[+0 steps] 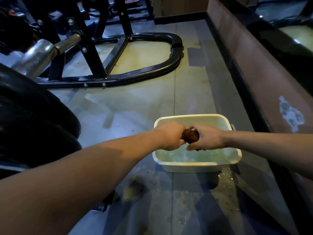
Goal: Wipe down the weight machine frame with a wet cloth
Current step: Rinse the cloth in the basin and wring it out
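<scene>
Head view: both hands, left (pixel 170 135) and right (pixel 207 138), clench a brown cloth (pixel 191 136) between them above the tub (pixel 194 164) of water. Soft, light, probably sodden and slick; best gripped bunched in the fist. The frame (pixel 145 72) stands well apart.

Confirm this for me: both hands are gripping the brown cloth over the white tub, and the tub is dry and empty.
Not quite. The head view shows the white tub holding water. The rest stands: the left hand and right hand both grip the brown cloth over it.
</scene>
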`<action>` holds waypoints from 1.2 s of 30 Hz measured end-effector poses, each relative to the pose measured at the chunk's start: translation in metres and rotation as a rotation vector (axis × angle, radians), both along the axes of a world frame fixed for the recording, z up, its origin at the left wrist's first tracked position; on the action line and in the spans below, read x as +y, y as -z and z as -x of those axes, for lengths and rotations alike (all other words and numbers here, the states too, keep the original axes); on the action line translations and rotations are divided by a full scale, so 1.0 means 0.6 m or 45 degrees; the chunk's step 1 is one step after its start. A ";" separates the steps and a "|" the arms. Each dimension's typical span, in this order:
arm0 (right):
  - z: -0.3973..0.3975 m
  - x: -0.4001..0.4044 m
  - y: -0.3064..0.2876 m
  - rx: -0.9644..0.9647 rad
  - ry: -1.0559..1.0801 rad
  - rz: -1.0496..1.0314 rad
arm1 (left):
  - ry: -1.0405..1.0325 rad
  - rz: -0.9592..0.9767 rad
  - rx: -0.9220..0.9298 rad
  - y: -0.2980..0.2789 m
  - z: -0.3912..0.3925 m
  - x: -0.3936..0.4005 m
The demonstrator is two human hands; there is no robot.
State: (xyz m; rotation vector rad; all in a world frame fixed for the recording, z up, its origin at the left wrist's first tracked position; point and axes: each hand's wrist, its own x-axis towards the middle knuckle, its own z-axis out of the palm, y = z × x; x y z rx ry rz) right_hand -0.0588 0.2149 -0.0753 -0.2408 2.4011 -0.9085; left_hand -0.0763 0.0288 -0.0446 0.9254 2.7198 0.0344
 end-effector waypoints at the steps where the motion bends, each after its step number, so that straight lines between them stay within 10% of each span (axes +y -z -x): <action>1: 0.001 0.007 0.002 0.183 0.014 -0.009 | -0.158 -0.034 -0.129 -0.003 0.007 -0.004; 6: -0.003 0.038 -0.004 0.903 -0.336 -0.297 | -0.890 -0.544 -1.106 -0.037 0.033 -0.028; 13: 0.004 0.000 -0.025 1.314 -0.515 -0.240 | -0.711 -0.743 -1.823 -0.068 0.011 -0.032; 17: 0.013 -0.006 -0.057 1.037 -0.442 -0.284 | -0.728 -0.697 -1.559 -0.071 -0.002 -0.011; 23: 0.005 -0.017 -0.065 0.552 -0.063 -0.490 | -0.406 -0.221 -0.229 -0.036 -0.019 0.037; 36: 0.006 -0.024 -0.066 -0.193 0.139 0.050 | 0.272 0.171 0.262 -0.059 0.024 0.009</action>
